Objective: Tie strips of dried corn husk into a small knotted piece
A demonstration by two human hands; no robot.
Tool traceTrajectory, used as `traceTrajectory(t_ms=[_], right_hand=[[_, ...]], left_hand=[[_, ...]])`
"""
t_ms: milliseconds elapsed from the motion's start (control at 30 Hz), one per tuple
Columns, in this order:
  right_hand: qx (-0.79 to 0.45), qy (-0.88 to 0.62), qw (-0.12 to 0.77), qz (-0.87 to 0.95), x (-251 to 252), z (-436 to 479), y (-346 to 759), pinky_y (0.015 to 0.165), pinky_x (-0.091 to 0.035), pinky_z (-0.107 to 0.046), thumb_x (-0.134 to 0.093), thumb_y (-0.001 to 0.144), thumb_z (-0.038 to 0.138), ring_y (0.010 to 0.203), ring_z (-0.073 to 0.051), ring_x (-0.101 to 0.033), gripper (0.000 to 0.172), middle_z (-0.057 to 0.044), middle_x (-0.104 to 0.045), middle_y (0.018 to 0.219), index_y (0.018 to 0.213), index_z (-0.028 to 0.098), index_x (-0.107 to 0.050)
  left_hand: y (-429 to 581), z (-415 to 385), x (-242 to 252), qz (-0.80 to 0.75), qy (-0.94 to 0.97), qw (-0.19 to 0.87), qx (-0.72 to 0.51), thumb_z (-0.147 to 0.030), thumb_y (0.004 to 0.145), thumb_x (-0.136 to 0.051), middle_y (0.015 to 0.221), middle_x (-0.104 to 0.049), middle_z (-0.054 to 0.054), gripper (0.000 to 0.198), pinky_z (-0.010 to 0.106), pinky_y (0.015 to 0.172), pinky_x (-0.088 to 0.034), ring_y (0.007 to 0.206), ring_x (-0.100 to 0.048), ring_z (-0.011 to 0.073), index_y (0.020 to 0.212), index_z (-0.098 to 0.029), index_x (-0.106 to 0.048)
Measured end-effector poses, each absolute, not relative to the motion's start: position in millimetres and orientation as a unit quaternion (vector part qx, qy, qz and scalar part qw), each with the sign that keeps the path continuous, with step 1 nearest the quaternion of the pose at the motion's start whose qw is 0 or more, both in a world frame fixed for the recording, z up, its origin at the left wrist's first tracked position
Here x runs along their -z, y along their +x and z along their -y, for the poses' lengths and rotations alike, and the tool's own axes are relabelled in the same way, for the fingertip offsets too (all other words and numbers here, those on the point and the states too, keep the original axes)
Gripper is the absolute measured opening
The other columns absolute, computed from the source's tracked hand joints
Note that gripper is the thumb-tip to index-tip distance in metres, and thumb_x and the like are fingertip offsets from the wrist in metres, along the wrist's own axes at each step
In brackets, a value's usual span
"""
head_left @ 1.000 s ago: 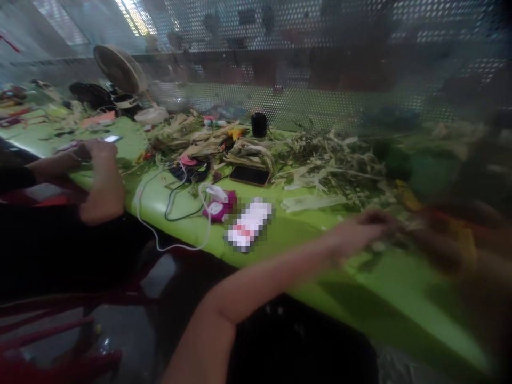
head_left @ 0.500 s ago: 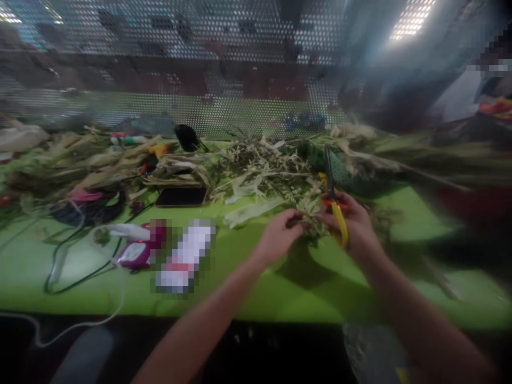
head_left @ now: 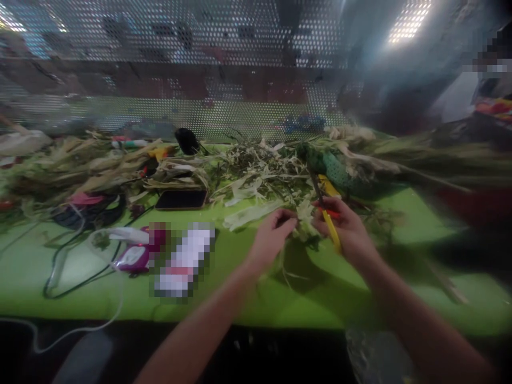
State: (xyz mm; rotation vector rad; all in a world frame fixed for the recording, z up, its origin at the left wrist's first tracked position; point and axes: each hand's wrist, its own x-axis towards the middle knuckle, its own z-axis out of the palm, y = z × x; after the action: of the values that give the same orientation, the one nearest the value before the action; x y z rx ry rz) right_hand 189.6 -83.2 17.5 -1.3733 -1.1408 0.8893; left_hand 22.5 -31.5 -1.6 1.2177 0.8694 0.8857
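My left hand (head_left: 276, 232) is closed in a pinch, thumb against fingers, above the green table. A thin pale plant strand (head_left: 285, 264) hangs just below its fingertips; what sits between the fingers is too small to make out. My right hand (head_left: 344, 226) is wrapped around scissors (head_left: 328, 221) with yellow handles and dark blades pointing up and away. An orange-red part shows by its fingers. Pale green leafy bits (head_left: 306, 216) lie between the two hands. Behind them spreads a heap of dry husks and stems (head_left: 264, 160).
A dark phone (head_left: 181, 199) lies left of the heap. Nearer stand a purple device (head_left: 136, 257) with cords and a blurred pale packet (head_left: 186, 261). Green netted material (head_left: 342, 168) and long dry stalks (head_left: 432, 154) are at right. A perforated screen (head_left: 240, 101) rises behind.
Both hands have shifted slightly left, and the gap between them has widened. The scissors have tilted leftward and lower. A thin strand now hangs below my left hand.
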Motion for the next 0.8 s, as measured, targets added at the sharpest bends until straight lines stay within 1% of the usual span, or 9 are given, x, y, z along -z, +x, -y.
traceTrajectory(t_ms=[133,233,367,433,500,567,667,800], right_hand=[[-0.370,-0.590,0.514,0.501,-23,85,189,0.073,-0.054,-0.028,-0.081,0.066,0.044,0.082,-0.016,-0.061,0.047,-0.001,-0.060,0.100,0.103,0.028,-0.057],[-0.379,-0.580,0.499,0.520,-22,87,191,0.075,-0.054,-0.029,-0.081,0.066,0.046,0.082,-0.016,-0.060,0.050,-0.002,-0.059,0.103,0.104,0.029,-0.054],[-0.391,-0.574,0.434,0.574,-16,90,202,0.069,-0.053,-0.028,-0.070,0.079,0.048,0.077,-0.016,-0.058,0.048,-0.001,-0.057,0.097,0.117,0.031,-0.048],[-0.368,-0.586,0.389,0.608,-14,90,209,0.073,-0.052,-0.029,-0.067,0.082,0.046,0.083,-0.018,-0.059,0.046,-0.003,-0.059,0.101,0.120,0.030,-0.047],[-0.328,-0.605,0.345,0.638,-13,89,212,0.078,-0.052,-0.032,-0.068,0.080,0.044,0.091,-0.021,-0.060,0.045,-0.004,-0.060,0.108,0.118,0.028,-0.049],[-0.292,-0.627,0.305,0.655,-13,87,213,0.079,-0.051,-0.035,-0.069,0.079,0.044,0.094,-0.024,-0.060,0.046,-0.005,-0.062,0.107,0.118,0.026,-0.050],[-0.261,-0.648,0.262,0.666,-15,86,208,0.075,-0.051,-0.035,-0.069,0.078,0.046,0.090,-0.025,-0.062,0.049,-0.005,-0.065,0.101,0.119,0.026,-0.051],[-0.250,-0.658,0.228,0.672,-18,88,200,0.071,-0.049,-0.033,-0.068,0.078,0.044,0.085,-0.024,-0.064,0.048,-0.005,-0.067,0.102,0.118,0.025,-0.051]], left_hand=[[16,24,0,-0.383,0.490,0.653,-0.433,-0.029,0.077,-0.066,0.079,-0.062,0.000,0.015,0.022,0.065,-0.039,0.066,-0.050,0.0087,0.086,-0.018,-0.066],[14,19,-1,-0.383,0.472,0.654,-0.451,-0.033,0.077,-0.068,0.076,-0.061,0.000,0.018,0.022,0.062,-0.038,0.064,-0.048,0.0081,0.086,-0.017,-0.067],[10,16,-2,-0.399,0.460,0.638,-0.471,-0.034,0.074,-0.072,0.074,-0.061,0.000,0.020,0.022,0.062,-0.037,0.064,-0.048,0.0081,0.082,-0.017,-0.067],[9,14,-2,-0.406,0.453,0.633,-0.479,-0.034,0.074,-0.072,0.073,-0.060,-0.001,0.020,0.022,0.062,-0.037,0.064,-0.048,0.0079,0.083,-0.017,-0.067],[7,12,-2,-0.407,0.444,0.632,-0.487,-0.033,0.074,-0.071,0.072,-0.059,-0.001,0.019,0.022,0.061,-0.036,0.062,-0.046,0.0074,0.083,-0.017,-0.066],[6,11,-2,-0.399,0.438,0.635,-0.495,-0.032,0.074,-0.071,0.070,-0.057,-0.002,0.018,0.022,0.061,-0.036,0.062,-0.046,0.0070,0.081,-0.016,-0.065],[5,10,-2,-0.379,0.433,0.643,-0.505,-0.030,0.074,-0.070,0.069,-0.056,-0.002,0.016,0.022,0.061,-0.035,0.061,-0.045,0.0068,0.079,-0.016,-0.065],[5,11,-4,-0.362,0.426,0.656,-0.507,-0.030,0.075,-0.070,0.071,-0.057,-0.002,0.016,0.022,0.061,-0.035,0.062,-0.045,0.0066,0.082,-0.016,-0.066]])
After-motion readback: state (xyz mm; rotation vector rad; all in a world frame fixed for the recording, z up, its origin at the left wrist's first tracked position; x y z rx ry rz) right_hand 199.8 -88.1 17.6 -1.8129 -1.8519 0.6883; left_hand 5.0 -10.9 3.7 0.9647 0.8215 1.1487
